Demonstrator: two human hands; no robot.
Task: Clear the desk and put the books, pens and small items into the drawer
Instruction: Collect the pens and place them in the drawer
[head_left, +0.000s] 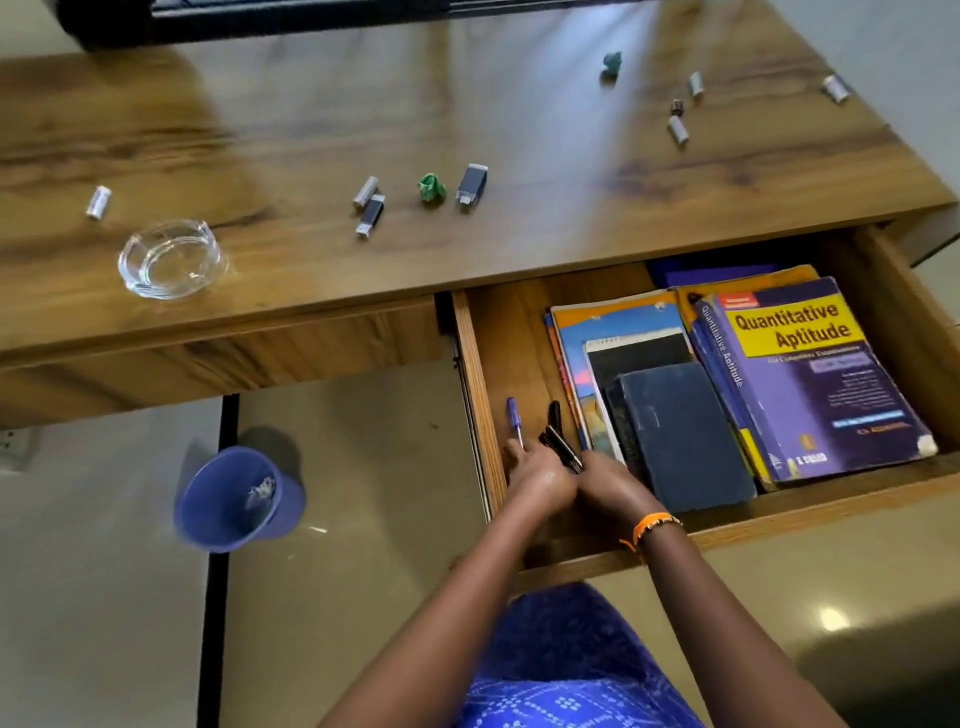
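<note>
The open wooden drawer (480, 374) holds several books, among them a purple "Quantitative Aptitude" book (810, 379) and a dark blue book (685, 436). In the drawer's left part, both hands are low and side by side. My left hand (537, 480) is closed by a blue pen (514, 418). My right hand (613, 486) grips a bunch of black pens (561, 447). On the desk (311, 130) lie batteries (97, 201), two USB sticks (471, 183), and a green crumpled scrap (432, 187).
A clear glass ashtray (171, 258) sits near the desk's front left. More batteries (678, 130) and a teal crumpled scrap (612, 62) lie at the far right. A blue waste bin (236, 499) stands on the floor under the desk.
</note>
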